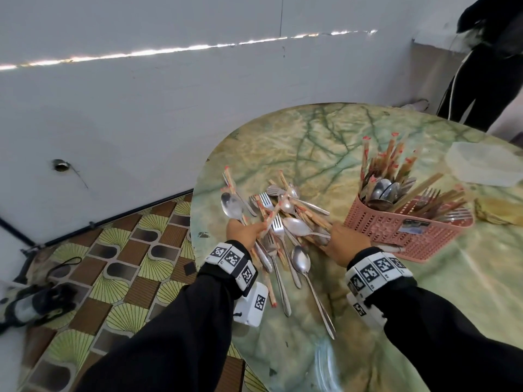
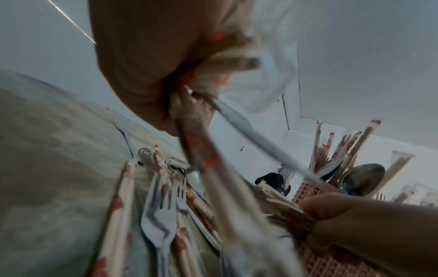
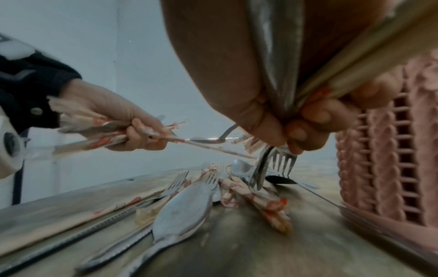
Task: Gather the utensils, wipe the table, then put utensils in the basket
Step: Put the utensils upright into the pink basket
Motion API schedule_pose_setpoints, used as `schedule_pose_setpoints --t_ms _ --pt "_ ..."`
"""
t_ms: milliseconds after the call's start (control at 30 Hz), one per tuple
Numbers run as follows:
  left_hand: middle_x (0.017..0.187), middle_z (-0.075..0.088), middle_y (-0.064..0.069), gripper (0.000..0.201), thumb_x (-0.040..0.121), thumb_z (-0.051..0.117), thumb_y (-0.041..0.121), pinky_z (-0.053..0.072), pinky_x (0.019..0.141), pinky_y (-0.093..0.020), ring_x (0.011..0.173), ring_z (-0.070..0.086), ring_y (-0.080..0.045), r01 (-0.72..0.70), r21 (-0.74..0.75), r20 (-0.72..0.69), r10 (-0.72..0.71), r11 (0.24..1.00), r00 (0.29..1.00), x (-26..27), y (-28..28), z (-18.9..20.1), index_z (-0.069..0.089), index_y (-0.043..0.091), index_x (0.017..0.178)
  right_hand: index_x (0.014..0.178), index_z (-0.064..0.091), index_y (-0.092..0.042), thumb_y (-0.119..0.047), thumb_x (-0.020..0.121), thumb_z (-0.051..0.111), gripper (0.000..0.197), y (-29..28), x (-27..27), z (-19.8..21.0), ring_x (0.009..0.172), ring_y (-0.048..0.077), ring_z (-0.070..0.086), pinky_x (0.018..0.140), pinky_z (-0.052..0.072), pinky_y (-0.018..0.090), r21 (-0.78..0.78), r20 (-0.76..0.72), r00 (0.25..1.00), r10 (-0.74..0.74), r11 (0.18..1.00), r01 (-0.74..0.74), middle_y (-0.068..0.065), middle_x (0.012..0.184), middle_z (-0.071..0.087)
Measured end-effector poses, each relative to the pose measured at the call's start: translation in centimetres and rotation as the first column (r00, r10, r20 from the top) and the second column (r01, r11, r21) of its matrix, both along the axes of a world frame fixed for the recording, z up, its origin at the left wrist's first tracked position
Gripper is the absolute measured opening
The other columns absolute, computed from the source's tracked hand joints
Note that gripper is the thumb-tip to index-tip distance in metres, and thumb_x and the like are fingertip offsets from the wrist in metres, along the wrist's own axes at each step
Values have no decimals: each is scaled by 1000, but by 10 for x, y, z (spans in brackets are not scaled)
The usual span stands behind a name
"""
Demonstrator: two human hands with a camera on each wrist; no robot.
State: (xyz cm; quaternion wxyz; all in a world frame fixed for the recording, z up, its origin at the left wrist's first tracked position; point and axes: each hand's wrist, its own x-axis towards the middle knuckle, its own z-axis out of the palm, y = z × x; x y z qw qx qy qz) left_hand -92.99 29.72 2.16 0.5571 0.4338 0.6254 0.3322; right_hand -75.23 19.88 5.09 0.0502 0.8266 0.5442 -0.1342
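Marbled green table (image 1: 325, 131) beside white wall (image 1: 141, 108).

utensil pile (image 1: 285, 222) on table (image 1: 325, 142) | basket (image 1: 396, 230) right of pile

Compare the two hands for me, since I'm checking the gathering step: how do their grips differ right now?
The left hand grips mostly paper-wrapped chopsticks plus a spoon, away from the basket; the right hand grips forks and a few chopsticks right beside the basket. The left hand's bundle points roughly level; the right hand's fork tines point down at the table. Both have fingers curled round a mixed bundle above the loose pile.
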Motion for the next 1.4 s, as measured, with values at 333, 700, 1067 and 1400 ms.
schedule_pose_setpoints --t_ms 333,700,1067,1400 --pt "95 60 -18 23 83 64 10 48 84 -38 92 59 -31 150 51 -167 -139 987 976 0 -12 -4 58 -4 99 65 50 -13 -5 83 58 21 12 15 6 57 15 51 50 38 23 202 -741 652 -159 874 442 3 62 48" --pt "66 42 -2 10 90 41 2 36 54 -23 54 39 -12 238 186 184 -272 953 945 12 -15 26 48 9 89 84 49 -11 -14 94 49 11 0 -5 18 52 16 63 52 55 27 164 -985 143 101 814 558 10 70 58" --pt "56 49 0 38 89 47 -6 45 57 -23 46 49 -6 326 278 337 -409 904 848 52 -52 45 43 -1 127 67 48 -21 -5 86 61 28 -27 0 10 42 -4 47 48 38 13 433 -900 356 252 610 664 -12 46 54" --pt "109 64 -17 29 90 55 6 48 81 -18 84 61 -20 316 320 217 -394 893 893 106 -124 32 51 4 119 74 61 -14 -10 79 70 11 -80 37 -4 49 -9 56 53 45 10 529 -848 495 189 360 769 -19 50 62"
